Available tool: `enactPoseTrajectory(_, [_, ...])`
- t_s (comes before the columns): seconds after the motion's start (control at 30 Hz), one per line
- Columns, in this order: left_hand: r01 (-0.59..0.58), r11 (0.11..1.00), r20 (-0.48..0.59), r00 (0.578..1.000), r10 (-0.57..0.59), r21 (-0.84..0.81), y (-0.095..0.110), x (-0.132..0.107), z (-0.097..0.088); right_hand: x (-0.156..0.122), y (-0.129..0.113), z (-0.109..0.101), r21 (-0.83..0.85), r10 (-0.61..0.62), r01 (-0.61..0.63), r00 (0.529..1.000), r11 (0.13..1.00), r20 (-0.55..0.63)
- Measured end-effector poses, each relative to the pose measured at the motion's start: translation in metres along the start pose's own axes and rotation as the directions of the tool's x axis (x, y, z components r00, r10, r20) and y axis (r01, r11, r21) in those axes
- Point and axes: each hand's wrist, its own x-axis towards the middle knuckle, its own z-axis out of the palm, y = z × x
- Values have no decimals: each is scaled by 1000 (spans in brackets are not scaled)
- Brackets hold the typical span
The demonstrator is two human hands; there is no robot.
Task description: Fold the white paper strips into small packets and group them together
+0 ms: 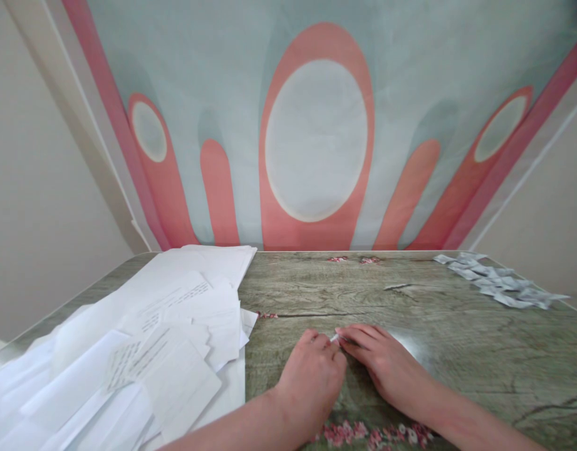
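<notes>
At the wood-grain counter (307, 285), your left hand (315, 369) and right hand (391, 363) met in front of you, fingertips pinching a small white paper piece (335, 337) between them. It looked light, thin and soft, likely to crease under a press and tear under a hard pull; its edges appeared the best hold, taken gently. A paper heap (187, 369) spread to your left, while folded white pieces (504, 282) lay clustered at far right. Your fingers covered most of the piece, concealing its shape and any folds. Print on the heap was too blurred to read, its near side cut off by the frame.
</notes>
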Motion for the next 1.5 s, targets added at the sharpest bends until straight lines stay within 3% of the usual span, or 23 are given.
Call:
enactPoseTrajectory(0.3, [71, 996, -22, 997, -72, -48, -1, 0, 1, 3, -2, -7, 17, 43, -44, 996, 999, 75])
enactPoseTrajectory(0.6, [88, 996, -24, 996, -89, -32, 0, -1, 2, 3, -2, -6, 8, 43, -44, 997, 999, 66])
enactPoseTrajectory(0.93, [61, 998, -10, 998, -62, -16, -6, -2, 0, 3, -5, -4, 11, 59, -60, 997, 998, 43])
enactPoseTrajectory(1.23, [20, 1000, -7, 1000, -20, 15, -2, -3, -1, -4, 2, 3, 78, 40, -37, 998, 996, -46])
enactPoseTrajectory(1.5, [0, 1000, 1, 1000, 0, 31, -1, -1, -1, -1, 0, 4, 62, 93, -93, 996, 994, 1])
